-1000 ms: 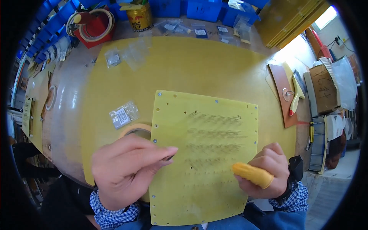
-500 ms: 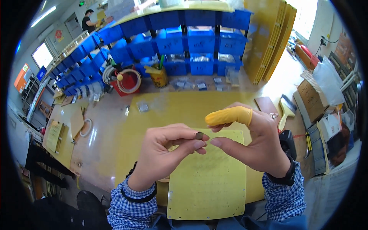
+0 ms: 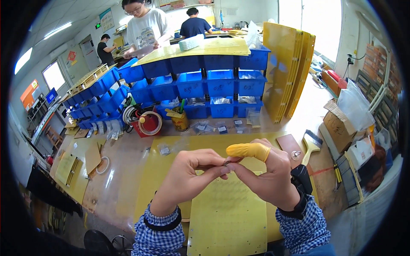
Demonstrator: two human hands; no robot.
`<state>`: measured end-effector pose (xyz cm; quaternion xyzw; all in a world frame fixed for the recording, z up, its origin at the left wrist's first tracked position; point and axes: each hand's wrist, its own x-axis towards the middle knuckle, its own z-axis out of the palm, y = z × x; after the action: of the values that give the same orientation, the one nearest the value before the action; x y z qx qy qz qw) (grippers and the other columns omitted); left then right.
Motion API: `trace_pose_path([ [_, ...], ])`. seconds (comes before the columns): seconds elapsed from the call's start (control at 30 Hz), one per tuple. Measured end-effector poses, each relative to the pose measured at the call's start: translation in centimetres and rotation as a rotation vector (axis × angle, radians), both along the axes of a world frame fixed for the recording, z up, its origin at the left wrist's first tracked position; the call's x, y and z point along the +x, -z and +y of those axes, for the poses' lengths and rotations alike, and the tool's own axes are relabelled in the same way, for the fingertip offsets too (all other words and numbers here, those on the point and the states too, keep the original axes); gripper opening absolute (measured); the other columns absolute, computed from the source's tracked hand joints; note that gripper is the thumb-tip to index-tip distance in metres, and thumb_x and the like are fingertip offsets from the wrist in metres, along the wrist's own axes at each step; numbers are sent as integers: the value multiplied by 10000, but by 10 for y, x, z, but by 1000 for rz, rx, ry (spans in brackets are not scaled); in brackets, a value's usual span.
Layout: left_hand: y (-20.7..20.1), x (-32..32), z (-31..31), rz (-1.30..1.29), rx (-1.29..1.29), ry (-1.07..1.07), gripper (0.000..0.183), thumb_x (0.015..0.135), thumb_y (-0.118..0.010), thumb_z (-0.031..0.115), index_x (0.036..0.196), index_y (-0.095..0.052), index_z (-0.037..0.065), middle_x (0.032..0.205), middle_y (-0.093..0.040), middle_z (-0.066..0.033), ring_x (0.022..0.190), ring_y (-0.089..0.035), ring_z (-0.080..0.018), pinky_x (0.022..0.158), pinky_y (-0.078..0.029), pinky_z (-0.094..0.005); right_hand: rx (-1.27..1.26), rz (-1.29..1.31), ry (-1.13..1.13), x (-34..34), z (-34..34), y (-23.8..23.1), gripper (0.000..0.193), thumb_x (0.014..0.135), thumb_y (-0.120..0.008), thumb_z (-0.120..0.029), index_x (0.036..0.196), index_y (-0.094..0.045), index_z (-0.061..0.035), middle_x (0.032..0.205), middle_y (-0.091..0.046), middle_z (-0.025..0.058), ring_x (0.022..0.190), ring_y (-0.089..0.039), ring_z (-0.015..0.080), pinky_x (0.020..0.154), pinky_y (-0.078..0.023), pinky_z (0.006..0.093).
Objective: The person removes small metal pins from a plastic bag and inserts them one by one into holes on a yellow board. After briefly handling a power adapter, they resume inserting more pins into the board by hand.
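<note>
Left hand (image 3: 188, 176) and right hand (image 3: 273, 170) meet, each grip pinched on small dark piece (image 3: 226, 163), clear of yellow board (image 3: 226, 228); share done or left unclear.

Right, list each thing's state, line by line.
Left hand: pinching a small dark piece
Right hand: meeting that piece, grip unclear
Small dark piece: mostly hidden
Finger cover: worn on the right hand
Yellow plate: below the hands, partly covered
Gold can: upright, open-topped
Blue bins: stacked in rows
Yellow boards: standing upright
Brush: lying down
</note>
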<state>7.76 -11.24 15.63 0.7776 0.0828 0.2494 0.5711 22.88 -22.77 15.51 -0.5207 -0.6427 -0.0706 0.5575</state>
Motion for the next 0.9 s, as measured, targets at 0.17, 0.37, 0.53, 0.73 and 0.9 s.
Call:
trace_pose_path([
  [0.17,-1,7,0,-15,-19,-3,122,851,-636,-23,954,-672,-76,855,-650,-98,790,-665,-149,691,-522,-236,27,-27,20,3,0,2,230,698,-740,40,910,-654,13,804,-675,83,727,-654,160,658,-502,246],
  [0.37,5,5,1,-76,-215,28,111,854,-633,-29,947,-672,-76,879,-652,-90,832,-673,-159,725,-538,-236,-16,308,-88,-2,2,7,250,723,-728,12,953,-633,-15,775,-662,47,703,-633,143,665,-487,248],
  [0.53,3,6,-2,-76,-253,52,108,858,-637,-16,942,-674,-72,883,-648,-85,823,-670,-153,718,-537,-234,-61,458,-185,-1,-3,5,283,734,-727,11,996,-623,-4,787,-667,52,742,-646,127,676,-505,225],
  [0.73,7,4,-4,-37,-201,29,110,858,-642,-6,939,-675,-73,877,-644,-85,788,-662,-146,712,-535,-234,-69,143,-78,2,-6,5,325,742,-714,40,1045,-598,21,841,-675,62,784,-652,111,735,-507,231],
  [0.9,7,4,-8,-53,-202,3,109,849,-647,-17,937,-675,-76,877,-643,-95,780,-661,-153,707,-536,-236,-66,120,-76,1,-7,4,327,744,-716,31,1049,-599,19,828,-677,67,765,-661,117,708,-511,230],
])
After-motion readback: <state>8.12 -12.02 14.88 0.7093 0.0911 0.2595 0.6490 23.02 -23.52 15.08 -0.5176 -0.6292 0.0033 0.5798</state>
